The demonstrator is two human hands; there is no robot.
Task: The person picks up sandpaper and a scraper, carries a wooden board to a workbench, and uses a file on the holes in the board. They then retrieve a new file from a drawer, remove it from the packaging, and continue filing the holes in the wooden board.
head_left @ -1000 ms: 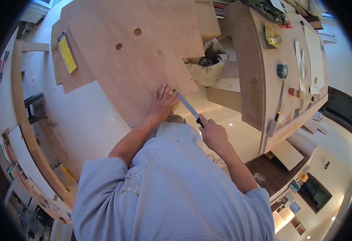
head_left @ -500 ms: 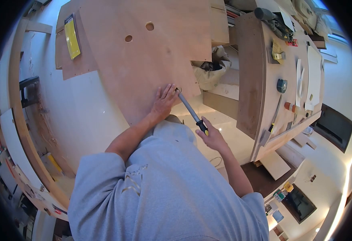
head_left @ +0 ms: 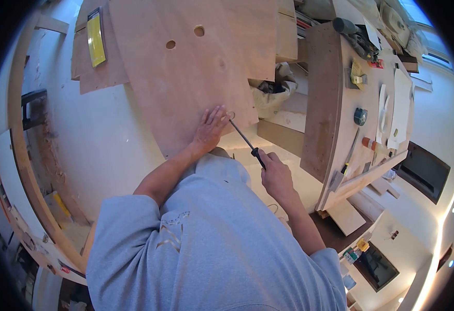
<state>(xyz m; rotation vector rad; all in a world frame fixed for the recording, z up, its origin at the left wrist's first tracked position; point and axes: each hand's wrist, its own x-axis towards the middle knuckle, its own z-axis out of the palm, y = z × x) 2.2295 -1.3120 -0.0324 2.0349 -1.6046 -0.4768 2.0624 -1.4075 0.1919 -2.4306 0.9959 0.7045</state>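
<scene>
A long file (head_left: 244,136) with a black handle slants from a small round hole (head_left: 231,115) near the edge of a plywood sheet (head_left: 185,88). My right hand (head_left: 277,176) is wrapped round the handle, and the file's narrow side shows. The tip meets the hole's rim. My left hand (head_left: 209,130) lies flat on the sheet just left of the hole, fingers stretched out. Farther up the sheet are two larger round holes.
To the right, a wooden worktop holds a power tool (head_left: 352,37), a tape measure (head_left: 360,116) and white strips. A yellow-packaged item (head_left: 96,39) lies on the plywood at upper left. A bag (head_left: 271,96) with dark contents stands beside the sheet.
The file has turned from its broad face to a thin side view. My right hand has rolled over the handle, back of the hand up. My left hand stays on the sheet.
</scene>
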